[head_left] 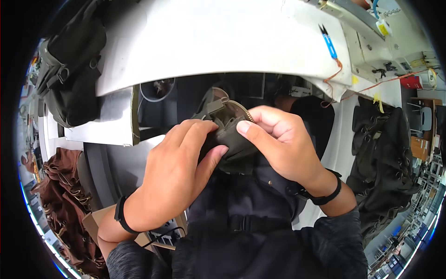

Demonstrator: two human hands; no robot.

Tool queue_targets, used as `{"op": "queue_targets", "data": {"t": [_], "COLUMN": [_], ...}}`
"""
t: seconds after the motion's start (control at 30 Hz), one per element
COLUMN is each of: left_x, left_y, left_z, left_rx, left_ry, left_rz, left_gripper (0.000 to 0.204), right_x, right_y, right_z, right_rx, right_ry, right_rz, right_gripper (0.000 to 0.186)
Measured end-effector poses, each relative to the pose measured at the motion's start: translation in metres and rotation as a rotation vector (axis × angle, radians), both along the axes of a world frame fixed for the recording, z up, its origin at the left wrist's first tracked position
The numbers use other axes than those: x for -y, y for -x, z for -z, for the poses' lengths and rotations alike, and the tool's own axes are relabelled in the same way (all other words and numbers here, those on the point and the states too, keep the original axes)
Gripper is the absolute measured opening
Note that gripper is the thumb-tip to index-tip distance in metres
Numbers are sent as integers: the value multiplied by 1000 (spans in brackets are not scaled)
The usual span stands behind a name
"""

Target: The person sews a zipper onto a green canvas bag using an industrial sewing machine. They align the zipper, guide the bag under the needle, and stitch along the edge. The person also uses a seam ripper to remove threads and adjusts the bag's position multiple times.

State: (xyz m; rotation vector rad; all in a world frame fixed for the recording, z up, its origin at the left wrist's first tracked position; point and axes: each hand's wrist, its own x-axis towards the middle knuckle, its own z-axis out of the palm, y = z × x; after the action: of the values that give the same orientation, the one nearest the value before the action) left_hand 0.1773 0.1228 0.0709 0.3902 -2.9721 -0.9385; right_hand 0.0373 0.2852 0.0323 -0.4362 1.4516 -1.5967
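Pouch (237, 158): partly behind the left hand (174, 160) and right hand (284, 143), bottom kinda melts into the dark apron (241, 202)
Right fingers: some tips tucked out of sight, sorry
Brown bags (65, 183): lower left, cut off by the round rim
Metal bar (348, 15): upper right, chopped up top
Shelves (428, 179): far right, way too tiny to read

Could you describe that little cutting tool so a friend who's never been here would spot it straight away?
Find the big white tabletop beyond the person's two hands, then look toward its right end. There lie small snips, dark blades pointing away; their bright blue handle sets them apart from the orange thread at its end.
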Motion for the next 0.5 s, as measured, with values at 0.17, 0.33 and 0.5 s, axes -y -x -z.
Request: {"op": "queue_targets", "data": {"t": [0.17, 0.33, 0.5], "left_x": [-3, 23, 8], "left_y": [-13, -1, 9], "left_z": [-12, -12, 17], "left_rx": [21, 60, -184], "left_ry": [31, 75, 21], "left_rz": [-14, 57, 79], "left_gripper": [51, 54, 57], "right_x": [4, 8, -3], "right_y": [-10, -8, -7], "right_z": [3, 5, 4], "right_rx": [-152, -133, -16], "right_ry": [37, 96, 116], "right_rz": [-18, 76, 211], "right_gripper": [17, 17, 37]}}
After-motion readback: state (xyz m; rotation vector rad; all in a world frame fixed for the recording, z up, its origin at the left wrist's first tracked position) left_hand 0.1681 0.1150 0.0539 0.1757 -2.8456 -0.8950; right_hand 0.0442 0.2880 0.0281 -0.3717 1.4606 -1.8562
